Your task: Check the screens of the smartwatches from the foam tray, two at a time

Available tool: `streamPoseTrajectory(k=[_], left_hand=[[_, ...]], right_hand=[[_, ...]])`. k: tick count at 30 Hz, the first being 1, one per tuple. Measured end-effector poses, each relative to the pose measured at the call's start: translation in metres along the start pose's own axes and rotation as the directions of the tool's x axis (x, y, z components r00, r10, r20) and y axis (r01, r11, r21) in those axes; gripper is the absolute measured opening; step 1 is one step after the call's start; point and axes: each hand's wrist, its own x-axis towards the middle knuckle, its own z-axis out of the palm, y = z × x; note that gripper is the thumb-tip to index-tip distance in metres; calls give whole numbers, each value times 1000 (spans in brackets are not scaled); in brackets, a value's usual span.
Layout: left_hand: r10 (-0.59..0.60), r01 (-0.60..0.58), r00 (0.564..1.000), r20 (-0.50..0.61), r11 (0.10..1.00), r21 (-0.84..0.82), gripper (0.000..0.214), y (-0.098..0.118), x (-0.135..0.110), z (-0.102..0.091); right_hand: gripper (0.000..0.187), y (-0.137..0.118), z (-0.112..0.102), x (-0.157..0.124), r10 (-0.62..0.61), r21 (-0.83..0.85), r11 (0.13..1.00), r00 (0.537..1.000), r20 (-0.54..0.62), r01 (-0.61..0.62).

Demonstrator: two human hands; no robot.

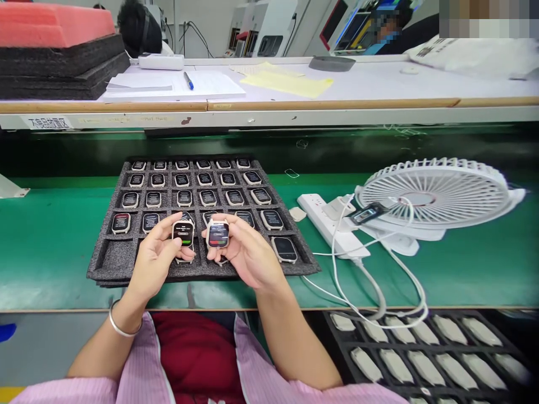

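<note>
My left hand is closed around a smartwatch case without a strap, its thumb at the lower left of the lit screen, which shows a green bar. Beside it, my right hand grips a second smartwatch with a red and a blue-grey bar on its screen. Both are held above a dark grey foam tray with rows of square pockets. Most pockets hold similar watches with lit screens, such as a watch with a red band at left. The front left pocket is bare; my hands hide some others.
Right of the tray stand a white power strip with looping cables and a white fan. Below the bench edge at right, another black tray holds pale watch-shaped pieces. Foam blocks, papers and a pen lie on the shelf; people sit beyond.
</note>
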Motion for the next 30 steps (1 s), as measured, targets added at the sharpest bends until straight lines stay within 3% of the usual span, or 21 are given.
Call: streamPoseTrajectory(k=[10,18,25,27,30], left_hand=[[88,-86,996,-15,994,64,50,-2,2,1],[19,-20,999,-33,1000,-17,37,-3,1,0],[59,-56,998,-32,995,83,29,-2,2,4],[70,-67,997,-25,993,100,36,-2,3,5],[83,-83,997,7,993,80,54,1,0,1]], right_hand=[[55,4,-2,-5,-31,-133,990,999,43,37],[43,2,1,-4,-48,-168,985,999,6,49],[30,3,2,-2,-34,-151,988,999,-24,30],[30,3,1,-1,-18,-128,992,999,-29,14],[46,2,0,-1,-13,-115,993,1000,-26,10]])
